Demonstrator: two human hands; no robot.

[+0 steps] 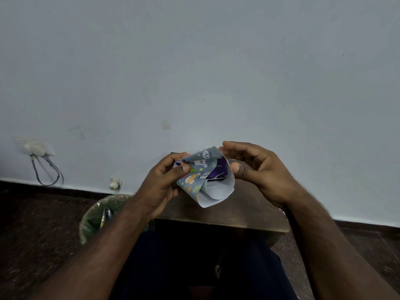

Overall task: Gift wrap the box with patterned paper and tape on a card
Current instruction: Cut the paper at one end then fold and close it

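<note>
**Still half-wrapped: box held between both hands above the table**

Head view: the purple box [217, 171] is seen cradled in the patterned paper [200, 167], lifted just above the small wooden table [249, 204] rather than resting on it. Its long axis appears to run left to right, from one hand toward the other, though most of it is covered. The left hand [166, 180] is closed round the left end, with the thumb pinching a printed flap down against the box. The right hand [257, 169] is held just beside the right end, its fingers curved over the upturned white flap and its thumb touching the paper edge; whether that flap is truly gripped cannot be told. The loose paper hangs on the near side, toward the body, so the coming fold is judged to fall to the right hand, which is nearer that open end. No tape or card is visible.
</note>
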